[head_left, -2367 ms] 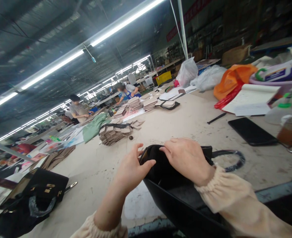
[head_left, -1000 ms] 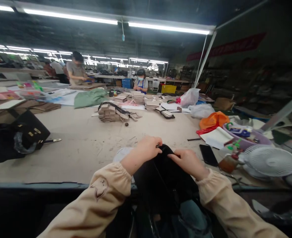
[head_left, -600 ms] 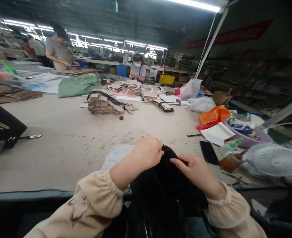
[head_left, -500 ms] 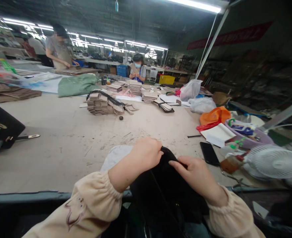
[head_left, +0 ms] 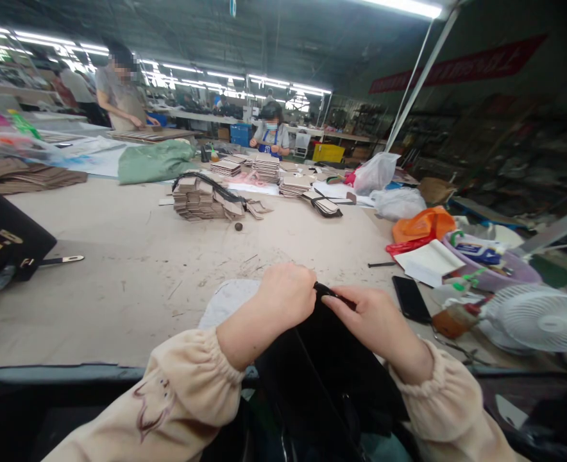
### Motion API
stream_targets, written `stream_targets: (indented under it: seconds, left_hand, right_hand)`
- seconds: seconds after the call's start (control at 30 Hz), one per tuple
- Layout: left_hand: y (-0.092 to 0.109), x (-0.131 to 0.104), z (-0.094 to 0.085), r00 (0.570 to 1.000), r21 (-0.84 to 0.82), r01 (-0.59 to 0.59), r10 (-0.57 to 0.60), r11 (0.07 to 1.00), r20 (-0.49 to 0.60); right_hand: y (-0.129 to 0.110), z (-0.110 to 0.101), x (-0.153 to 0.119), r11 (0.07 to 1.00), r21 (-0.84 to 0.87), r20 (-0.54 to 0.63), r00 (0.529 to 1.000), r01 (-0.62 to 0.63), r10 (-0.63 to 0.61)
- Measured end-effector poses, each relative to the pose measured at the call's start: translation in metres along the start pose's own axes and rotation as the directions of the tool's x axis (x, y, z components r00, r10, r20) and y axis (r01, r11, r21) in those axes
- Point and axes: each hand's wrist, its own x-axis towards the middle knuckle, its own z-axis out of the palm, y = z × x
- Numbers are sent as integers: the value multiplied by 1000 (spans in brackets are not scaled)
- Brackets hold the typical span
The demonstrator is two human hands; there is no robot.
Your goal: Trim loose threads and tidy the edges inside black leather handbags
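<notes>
A black piece, which looks like a bag, (head_left: pixel 331 372) hangs over the near table edge between my forearms. My left hand (head_left: pixel 288 296) is closed on its top edge, with the fingertips turned away from view. Close beside it, my right hand (head_left: pixel 367 314) pinches the same edge between thumb and fingers. Under my left wrist a pale flat sheet (head_left: pixel 226 301) lies on the table (head_left: pixel 120 289). The lower part of the black piece drops below the tabletop into shadow.
A black bag (head_left: pixel 9 237) stands at the left. Stacked pieces (head_left: pixel 201 197) lie farther back. On the right are a phone (head_left: pixel 411 299), a white fan (head_left: pixel 543 317), a bottle (head_left: pixel 454 319) and a purple basin (head_left: pixel 519 269). Two people (head_left: pixel 122 96) (head_left: pixel 270 135) work across the table.
My right hand has moved slightly left, nearer my left hand, and the top edge of the black piece now looks folded tighter between them. The view has shifted slightly.
</notes>
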Motion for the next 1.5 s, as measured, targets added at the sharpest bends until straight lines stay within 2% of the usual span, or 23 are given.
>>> stream_targets:
  seconds: [0.23, 0.6, 0.83, 1.07, 1.2, 1.33, 1.43, 1.5]
  left_hand:
    - [2, 3, 1, 999, 1, 38, -38, 999, 11]
    - [11, 6, 2, 999, 21, 26, -25, 999, -36]
    - [13, 4, 4, 998, 29, 30, -28, 999, -59]
    - [13, 2, 2, 999, -5, 41, -41, 999, -13]
    - [7, -8, -3, 1000, -136, 7, -6, 991, 7]
    - [-6, -28, -9, 993, -310, 115, -97, 944, 73]
    - [-19, -40, -14, 974, -306, 199, -154, 931, 166]
    - [-27, -43, -16, 970, -296, 195, -139, 935, 201]
  right_hand:
    - [4, 6, 6, 1000, -16, -37, 999, -2, 2]
    - [9, 9, 8, 998, -61, -52, 998, -33, 30]
    - [11, 11, 10, 986, -163, -73, 997, -21, 9]
    - [2, 9, 16, 946, -323, -85, 996, -39, 12]
    - [0, 11, 18, 935, -349, -98, 995, -57, 24]
    - [-4, 13, 16, 945, -320, -100, 994, -61, 30]
    - [-9, 13, 15, 951, -302, -87, 996, -58, 33]
    - [-13, 12, 16, 954, -294, -77, 997, -52, 31]
